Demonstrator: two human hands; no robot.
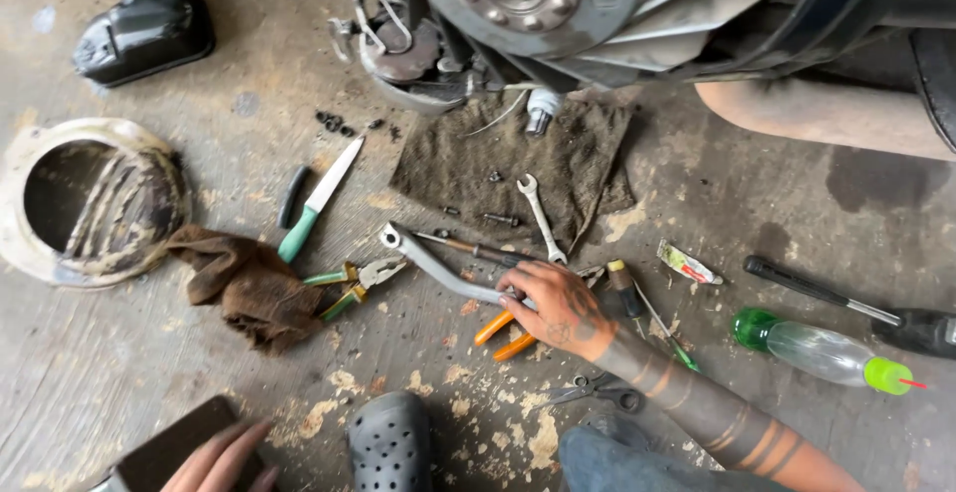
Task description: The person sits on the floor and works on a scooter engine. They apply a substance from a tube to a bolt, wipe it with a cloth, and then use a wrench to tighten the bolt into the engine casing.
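My right hand (pixel 554 305) reaches to the floor and closes its fingers on the handle end of a long grey metal lever (pixel 435 266) that runs up-left to a ringed end. Orange-handled pliers (pixel 501 335) lie right under the hand. My left hand (pixel 221 457) rests at the bottom left on a dark flat object (pixel 169 449), fingers spread on its edge. A small open-end spanner (pixel 541 217) lies on a dirty brown cloth (pixel 518 158) just above the right hand.
Green-handled pliers (pixel 354 286), a green-handled knife (pixel 319 199), a brown rag (pixel 249 288), scissors (pixel 597 389), a screwdriver (pixel 822 293), a clear bottle with green ends (pixel 822 351), a round metal cover (pixel 85 201), a black cover (pixel 144 34) and the engine assembly (pixel 528 4) surround me.
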